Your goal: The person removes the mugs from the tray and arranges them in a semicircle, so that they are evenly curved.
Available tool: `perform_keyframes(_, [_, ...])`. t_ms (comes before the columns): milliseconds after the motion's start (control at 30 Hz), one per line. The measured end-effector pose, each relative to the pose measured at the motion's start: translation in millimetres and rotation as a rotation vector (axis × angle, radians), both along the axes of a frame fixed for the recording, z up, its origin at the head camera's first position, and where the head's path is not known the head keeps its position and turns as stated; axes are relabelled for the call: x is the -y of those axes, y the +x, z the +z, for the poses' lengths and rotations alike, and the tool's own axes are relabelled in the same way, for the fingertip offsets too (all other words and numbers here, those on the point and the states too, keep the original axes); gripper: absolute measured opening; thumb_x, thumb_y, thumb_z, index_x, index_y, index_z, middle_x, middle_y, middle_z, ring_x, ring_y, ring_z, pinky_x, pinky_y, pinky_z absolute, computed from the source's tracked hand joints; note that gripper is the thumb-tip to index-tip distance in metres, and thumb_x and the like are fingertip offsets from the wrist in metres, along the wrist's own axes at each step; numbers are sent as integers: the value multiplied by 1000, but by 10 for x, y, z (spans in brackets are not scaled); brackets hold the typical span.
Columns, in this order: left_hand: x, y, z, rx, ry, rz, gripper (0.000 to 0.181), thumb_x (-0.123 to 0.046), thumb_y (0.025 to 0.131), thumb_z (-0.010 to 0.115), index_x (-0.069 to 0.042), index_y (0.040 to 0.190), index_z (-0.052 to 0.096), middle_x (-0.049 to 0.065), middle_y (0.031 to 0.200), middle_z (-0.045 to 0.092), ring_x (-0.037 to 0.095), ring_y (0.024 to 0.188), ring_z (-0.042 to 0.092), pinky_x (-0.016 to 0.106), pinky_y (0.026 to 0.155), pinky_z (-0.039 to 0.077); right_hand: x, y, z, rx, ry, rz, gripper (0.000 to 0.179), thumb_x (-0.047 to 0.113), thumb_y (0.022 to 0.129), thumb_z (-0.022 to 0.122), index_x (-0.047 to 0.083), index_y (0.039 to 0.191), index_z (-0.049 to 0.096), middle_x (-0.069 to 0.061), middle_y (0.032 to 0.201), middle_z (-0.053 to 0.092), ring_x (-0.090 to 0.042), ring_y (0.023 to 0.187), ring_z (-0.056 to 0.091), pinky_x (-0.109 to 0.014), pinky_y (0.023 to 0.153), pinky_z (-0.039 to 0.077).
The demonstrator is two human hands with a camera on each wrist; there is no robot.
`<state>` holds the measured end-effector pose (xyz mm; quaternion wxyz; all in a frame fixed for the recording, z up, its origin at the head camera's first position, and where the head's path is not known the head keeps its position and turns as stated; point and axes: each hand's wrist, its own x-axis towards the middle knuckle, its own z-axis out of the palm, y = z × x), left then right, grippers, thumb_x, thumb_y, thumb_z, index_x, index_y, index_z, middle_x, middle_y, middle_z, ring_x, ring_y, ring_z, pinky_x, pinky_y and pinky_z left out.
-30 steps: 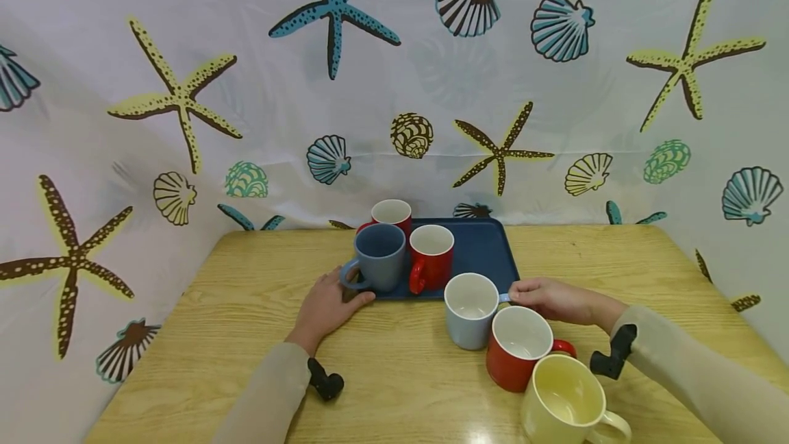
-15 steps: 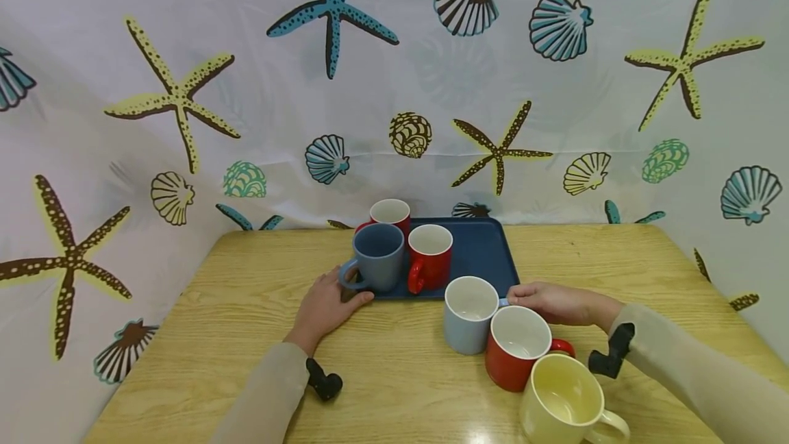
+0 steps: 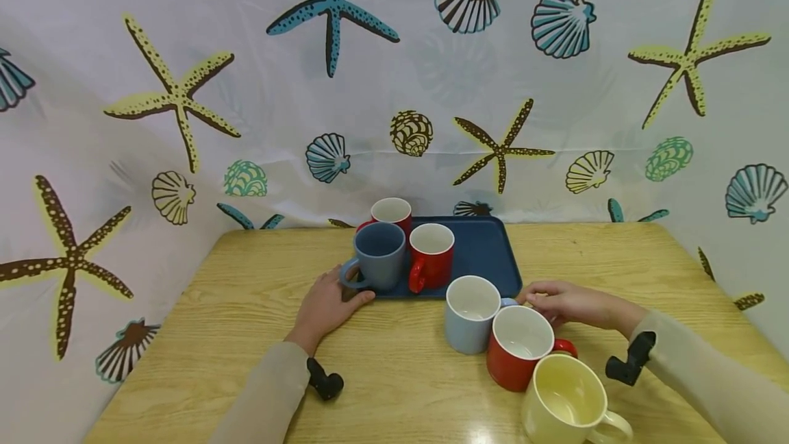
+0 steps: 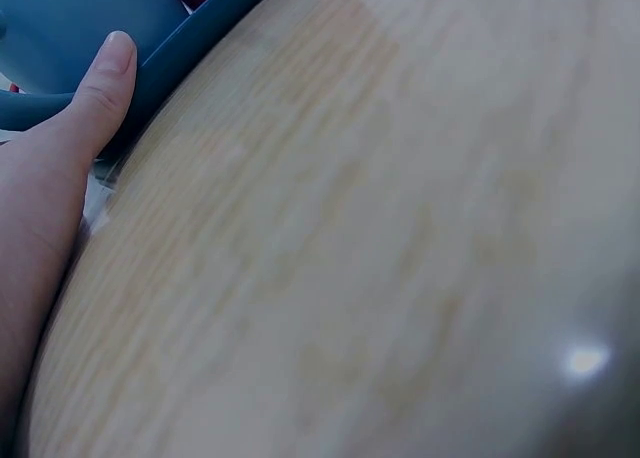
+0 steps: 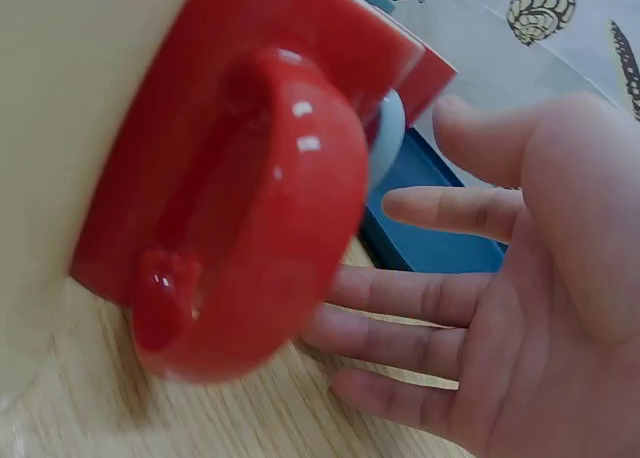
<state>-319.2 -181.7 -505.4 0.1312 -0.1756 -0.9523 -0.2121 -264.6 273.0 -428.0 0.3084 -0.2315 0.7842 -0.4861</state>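
Pale blue mug [image 3: 465, 331], white inside; right hand [image 3: 566, 303] spread, empty; left hand [image 3: 325, 305], grip unclear

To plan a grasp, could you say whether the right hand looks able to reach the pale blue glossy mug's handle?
Probably yes: the right hand is open beside the handle, nothing visibly between, though a glossy red mug sits close.

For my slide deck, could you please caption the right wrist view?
The right hand beside the handle of a red mug with a blue tray beyond.
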Motion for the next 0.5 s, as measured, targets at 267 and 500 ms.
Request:
perform_keyframes(267, [-2, -4, 9, -4, 12, -5, 74, -67, 79, 54, -18, 135, 50, 12, 128, 54, 35, 123, 45, 53, 102, 31, -169, 41, 7, -53, -29, -82, 37, 26, 100, 40, 0, 126, 46, -19, 111, 62, -33, 98, 61, -45, 83, 49])
perform_keyframes(500, [3, 4, 14, -4, 0, -2, 77, -70, 79, 51, -19, 136, 49, 13, 129, 53, 37, 124, 43, 54, 103, 30, -195, 64, -36, -342, 110, -223, 41, 28, 96, 51, 2, 127, 49, -19, 119, 56, -35, 107, 53, -44, 83, 49])
